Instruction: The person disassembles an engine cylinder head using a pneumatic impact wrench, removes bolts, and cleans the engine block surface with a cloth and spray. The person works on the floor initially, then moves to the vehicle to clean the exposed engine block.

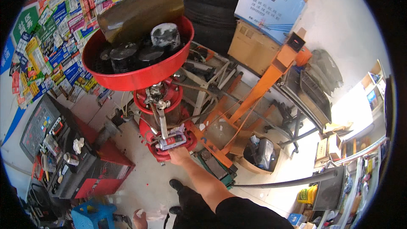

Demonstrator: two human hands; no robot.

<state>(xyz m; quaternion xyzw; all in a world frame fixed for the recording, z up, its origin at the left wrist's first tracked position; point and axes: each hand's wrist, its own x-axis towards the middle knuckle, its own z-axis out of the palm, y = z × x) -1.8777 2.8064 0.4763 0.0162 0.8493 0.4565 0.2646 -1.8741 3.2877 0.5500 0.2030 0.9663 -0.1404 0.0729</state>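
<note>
Reaching with the right hand (pixel 180 156) to a pale, oblong, labelled container (pixel 171 141), inward at seven o'clock.
Set over a round red metal base (pixel 191 139), below a wide red basin (pixel 137 81) at ten; left hand (pixel 140 219) low toward seven. Cannot tell the fingers' state, clamped or apart, on either hand.

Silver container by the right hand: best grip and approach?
Probably around the middle of the silver container, from the near side where the right hand meets it. Its long side runs roughly left to right, so a hand could span the narrower way; the metal lever crowds the far side. How it rests underneath is hidden.
</note>
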